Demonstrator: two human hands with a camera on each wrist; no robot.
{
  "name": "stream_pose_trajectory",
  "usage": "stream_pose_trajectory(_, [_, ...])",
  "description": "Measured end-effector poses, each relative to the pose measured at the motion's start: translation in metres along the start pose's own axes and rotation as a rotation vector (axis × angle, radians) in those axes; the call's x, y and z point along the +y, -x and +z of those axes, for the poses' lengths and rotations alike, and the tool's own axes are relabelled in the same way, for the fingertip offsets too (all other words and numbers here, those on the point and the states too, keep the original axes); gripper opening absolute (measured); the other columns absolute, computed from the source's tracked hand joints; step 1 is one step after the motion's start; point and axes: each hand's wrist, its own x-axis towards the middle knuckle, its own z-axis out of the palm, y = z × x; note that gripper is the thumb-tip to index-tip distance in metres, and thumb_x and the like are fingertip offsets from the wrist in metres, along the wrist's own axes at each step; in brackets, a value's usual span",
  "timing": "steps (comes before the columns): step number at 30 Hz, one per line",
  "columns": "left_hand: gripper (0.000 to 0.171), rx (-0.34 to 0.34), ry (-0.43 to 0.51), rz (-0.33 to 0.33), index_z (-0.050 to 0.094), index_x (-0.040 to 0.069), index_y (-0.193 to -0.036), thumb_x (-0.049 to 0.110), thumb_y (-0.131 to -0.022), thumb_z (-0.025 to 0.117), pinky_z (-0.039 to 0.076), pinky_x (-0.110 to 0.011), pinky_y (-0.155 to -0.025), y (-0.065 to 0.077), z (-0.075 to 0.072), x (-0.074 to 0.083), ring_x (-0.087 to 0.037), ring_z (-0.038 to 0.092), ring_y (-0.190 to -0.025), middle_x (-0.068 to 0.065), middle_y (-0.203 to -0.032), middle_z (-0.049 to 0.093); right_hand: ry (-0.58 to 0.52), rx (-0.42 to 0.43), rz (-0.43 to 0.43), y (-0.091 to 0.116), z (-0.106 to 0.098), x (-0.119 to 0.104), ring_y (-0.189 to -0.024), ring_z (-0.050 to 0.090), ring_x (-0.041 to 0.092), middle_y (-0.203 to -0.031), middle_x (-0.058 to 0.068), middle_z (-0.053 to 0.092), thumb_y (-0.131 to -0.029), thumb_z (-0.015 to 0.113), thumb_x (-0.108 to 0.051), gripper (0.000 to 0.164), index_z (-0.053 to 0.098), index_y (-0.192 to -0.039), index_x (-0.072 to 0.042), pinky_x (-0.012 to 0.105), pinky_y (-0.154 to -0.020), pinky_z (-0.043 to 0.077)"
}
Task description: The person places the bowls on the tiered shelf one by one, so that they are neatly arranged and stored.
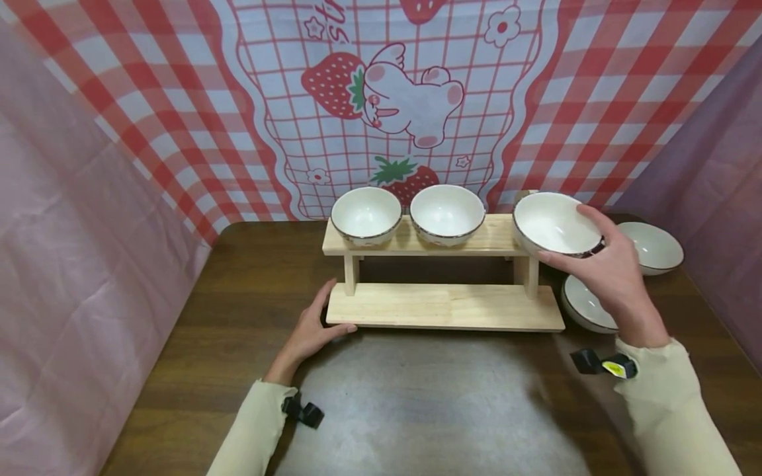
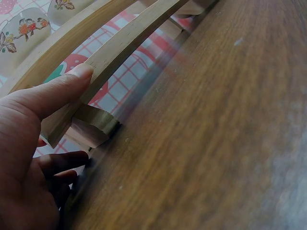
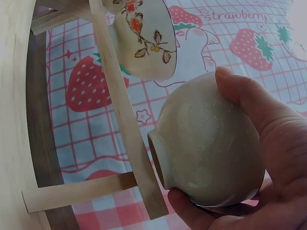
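A two-tier wooden display rack (image 1: 417, 305) stands on the table. My left hand (image 1: 308, 334) holds its lower board at the left front corner, thumb on the front edge and fingers along the left end. My right hand (image 1: 619, 271) grips a white bowl (image 1: 553, 221) by its right side, at the right end of the upper board. In the right wrist view that bowl (image 3: 211, 143) has its foot close to the board's edge; contact is unclear. Two more bowls, a left one (image 1: 366, 213) and a middle one (image 1: 448, 211), sit upright on the upper board.
Right of the rack, two white bowls stand on the dark wooden table (image 1: 196, 344): a rear one (image 1: 651, 248) and a nearer one (image 1: 586, 305), partly hidden by my right hand. A red-checked strawberry cloth (image 1: 381, 99) hangs behind, with pink curtains at both sides.
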Motion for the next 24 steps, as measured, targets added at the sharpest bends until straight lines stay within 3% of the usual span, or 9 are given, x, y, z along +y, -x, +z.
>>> stream_pose_trajectory(7, [0.104,0.007,0.008,0.004,0.021,0.015,-0.161,0.028,-0.08,0.085,0.024,-0.057,-0.123,0.0,0.0,0.0,-0.032,0.03,-0.152,-0.012,-0.165,0.029,-0.02,-0.001,-0.011,-0.003,0.003,-0.004,-0.132,0.037,0.032,-0.163,0.016,0.03,-0.08,0.084,-0.034,0.098,0.028,-0.159,-0.018,0.028,-0.095,0.036])
stream_pose_trajectory(16, [0.104,0.003,0.02,0.008,0.02,0.015,-0.161,0.027,-0.08,0.085,0.025,-0.057,-0.123,0.0,0.0,-0.001,-0.032,0.031,-0.152,-0.013,-0.165,0.03,-0.017,-0.013,-0.003,-0.008,0.01,-0.007,-0.135,0.036,0.036,-0.164,0.016,0.028,-0.081,0.083,-0.038,0.1,0.026,-0.16,-0.018,0.054,-0.106,0.039])
stream_pose_trajectory(24, [0.104,0.004,0.026,0.006,0.02,0.015,-0.161,0.027,-0.08,0.085,0.025,-0.058,-0.122,0.002,0.0,0.0,-0.032,0.032,-0.151,-0.013,-0.164,0.032,-0.033,-0.013,-0.019,-0.012,0.013,-0.009,-0.134,0.037,0.035,-0.163,0.016,0.029,-0.081,0.083,-0.037,0.099,0.026,-0.16,-0.016,0.048,-0.104,0.042])
